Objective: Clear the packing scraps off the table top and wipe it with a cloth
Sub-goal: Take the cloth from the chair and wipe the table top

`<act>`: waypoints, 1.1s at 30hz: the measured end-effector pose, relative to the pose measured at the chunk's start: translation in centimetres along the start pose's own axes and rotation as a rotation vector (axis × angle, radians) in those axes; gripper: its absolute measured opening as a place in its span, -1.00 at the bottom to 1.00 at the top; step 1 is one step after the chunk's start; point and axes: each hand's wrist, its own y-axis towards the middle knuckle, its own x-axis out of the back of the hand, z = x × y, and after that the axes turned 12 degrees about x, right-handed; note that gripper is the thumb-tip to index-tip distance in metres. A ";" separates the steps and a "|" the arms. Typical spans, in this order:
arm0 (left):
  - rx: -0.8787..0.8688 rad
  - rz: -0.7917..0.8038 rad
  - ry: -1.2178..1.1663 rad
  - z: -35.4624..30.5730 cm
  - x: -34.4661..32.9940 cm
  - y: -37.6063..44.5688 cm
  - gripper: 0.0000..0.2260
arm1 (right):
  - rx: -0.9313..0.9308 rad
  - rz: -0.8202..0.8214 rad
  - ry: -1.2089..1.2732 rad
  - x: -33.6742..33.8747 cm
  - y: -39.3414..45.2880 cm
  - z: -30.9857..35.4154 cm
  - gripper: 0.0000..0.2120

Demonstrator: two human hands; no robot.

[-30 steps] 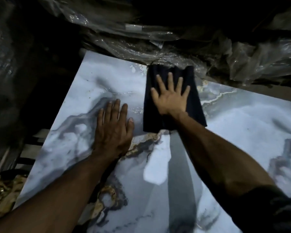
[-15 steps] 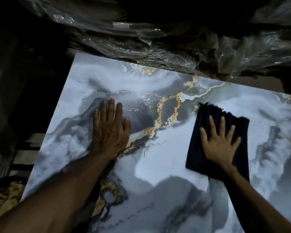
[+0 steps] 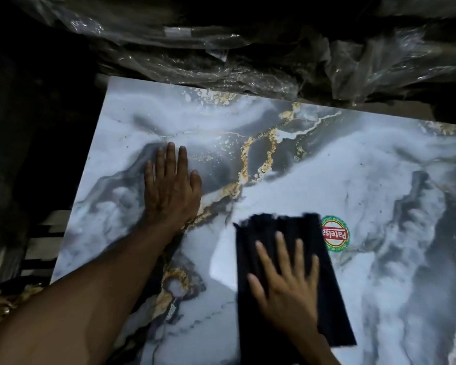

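Note:
The table top (image 3: 353, 180) is a glossy marble-look slab in white, grey and gold. A dark folded cloth (image 3: 282, 233) lies flat on it near the front centre. My right hand (image 3: 287, 285) presses down on the cloth with fingers spread. My left hand (image 3: 170, 191) rests flat on the bare slab toward its left side, fingers together, holding nothing. A round red and green sticker (image 3: 336, 236) is stuck to the slab just right of the cloth's top corner.
Crumpled clear plastic wrapping (image 3: 221, 56) is heaped along the far edge of the slab. Dark floor lies to the left. A gold-patterned object (image 3: 3, 301) sits at the lower left beside slatted pieces (image 3: 45, 243).
My right hand has slid the cloth from the far edge across to the right, then back toward me and the centre. The sticker has come into view. My left hand stays planted.

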 end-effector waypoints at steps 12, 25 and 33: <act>-0.007 0.015 -0.032 0.2 -0.1 0.1 -0.47 | -0.267 -0.013 0.058 3.4 11.7 -3.8 -0.37; -0.014 0.016 -0.237 0.4 0.9 -0.1 -0.45 | -0.391 0.037 0.070 -0.1 -7.0 -7.0 -0.36; 0.031 -0.024 -0.444 1.8 1.9 -3.8 -0.51 | -0.202 -0.033 0.058 0.6 3.0 2.2 -0.39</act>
